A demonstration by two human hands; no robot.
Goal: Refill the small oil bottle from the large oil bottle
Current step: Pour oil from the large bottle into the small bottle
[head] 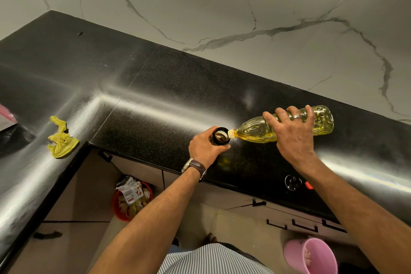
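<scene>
While the left hand point(205, 148) clamps the small oil bottle point(220, 136), the right hand point(293, 135) grips the large oil bottle point(258, 131) lying sideways, neck pointing left into its mouth.

The counter point(169, 87) under my hands is polished black stone, finely speckled and glossy, throwing back streaks of light. The wall point(244, 2) behind it is smooth white marble with grey veins. The big bottle point(255, 132) in my right hand point(293, 138) is clear, ribbed plastic; the small bottle point(220, 137) is dark and shiny. A crumpled yellow cloth point(61, 140) lies matt at the counter's inner corner. My watch strap point(199, 168) looks like brown leather.
</scene>
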